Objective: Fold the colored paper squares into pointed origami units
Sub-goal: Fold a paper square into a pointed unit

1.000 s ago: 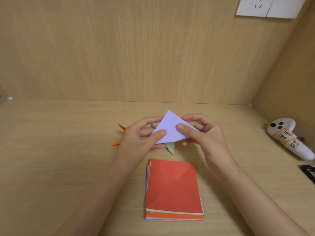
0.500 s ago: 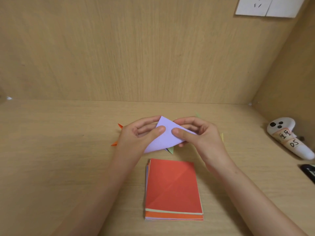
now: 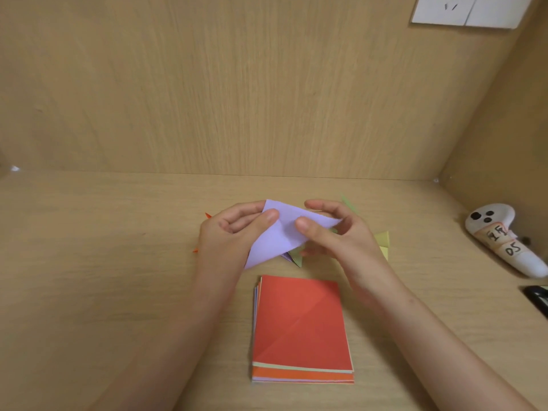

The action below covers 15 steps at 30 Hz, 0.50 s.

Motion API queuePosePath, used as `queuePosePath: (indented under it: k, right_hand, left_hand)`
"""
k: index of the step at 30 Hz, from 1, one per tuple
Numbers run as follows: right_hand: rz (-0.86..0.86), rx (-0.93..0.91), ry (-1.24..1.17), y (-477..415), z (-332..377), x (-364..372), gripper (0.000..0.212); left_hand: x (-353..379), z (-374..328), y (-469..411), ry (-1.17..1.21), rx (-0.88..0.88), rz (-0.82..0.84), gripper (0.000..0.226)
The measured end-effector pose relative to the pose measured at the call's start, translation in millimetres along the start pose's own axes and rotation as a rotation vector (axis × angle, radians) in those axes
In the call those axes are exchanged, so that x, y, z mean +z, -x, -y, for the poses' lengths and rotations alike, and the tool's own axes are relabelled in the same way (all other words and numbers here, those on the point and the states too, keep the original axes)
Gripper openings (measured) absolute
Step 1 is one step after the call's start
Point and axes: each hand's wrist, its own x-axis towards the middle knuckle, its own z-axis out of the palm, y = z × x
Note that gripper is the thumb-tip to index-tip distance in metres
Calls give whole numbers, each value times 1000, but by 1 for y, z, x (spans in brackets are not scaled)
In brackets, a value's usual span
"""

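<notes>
A lilac paper [image 3: 278, 235], folded into a triangle, is held a little above the wooden desk [image 3: 89, 262]. My left hand [image 3: 228, 235] pinches its left side, thumb on top. My right hand [image 3: 341, 235] pinches its right side, thumb on top and fingers curled behind. Under and behind the hands lie folded pointed units: a green one [image 3: 296, 258], a yellow-green one [image 3: 383, 243] and orange tips [image 3: 207, 215] at the left. A stack of coloured paper squares [image 3: 301, 327] with a creased red sheet on top lies close in front of me.
A white handheld controller [image 3: 501, 238] with a taped label lies at the right by the side wall. A black object [image 3: 538, 298] pokes in at the right edge. A wooden back wall closes the desk; a white socket plate [image 3: 465, 10] sits at the top right.
The lilac triangle has tilted and flattened: its upper point dropped and its lower corner swung down to the left. Both hands keep their pinch and have shifted slightly.
</notes>
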Motion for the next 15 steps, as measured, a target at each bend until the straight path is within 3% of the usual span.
queuePosePath:
  k: [3,7,12,15]
  right_hand:
    - [152,45,-24,5,-1,7,31]
    - [97,44,-90,7,-3,10,14]
    - [19,42,-100,5,-2,7,9]
    - [35,25,-18,5,0,6,17]
  left_hand:
    - [1,0,0,76,-14,-13,12]
    - [2,-1,1,189,-70,37,14]
    - [2,1,1,180,-61,69,7]
    - [-1,1,-1,67,-25,80,11]
